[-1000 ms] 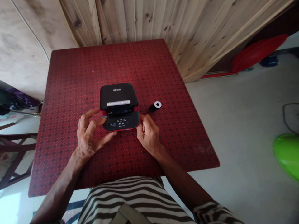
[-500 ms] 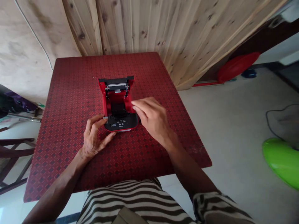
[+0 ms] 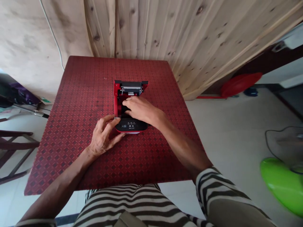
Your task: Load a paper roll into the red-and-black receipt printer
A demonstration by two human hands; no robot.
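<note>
A small red and black printer (image 3: 131, 126), its lid (image 3: 131, 84) raised, stands on the table. Buttons and white markings show on its black front panel. My left hand (image 3: 103, 135) grips its front left corner, fingers at the top edge and thumb low at the front. Over the inner compartment, my right hand (image 3: 142, 108) reaches in from the right. Its thumb and forefinger are apart, with nothing visible between them; the other fingers are partly hidden. The hand covers much of the compartment's inside.
The table (image 3: 90, 94) has a red patterned cover and meets a wooden plank wall (image 3: 146, 28). A dark wooden chair (image 3: 16, 145) stands at the left. On the right floor are a green rounded object (image 3: 281, 186) and a dark cable (image 3: 266, 138).
My right hand has moved from beside the printer's right edge into its open compartment. My left hand stays at the front left corner. The whole view has shifted slightly.
</note>
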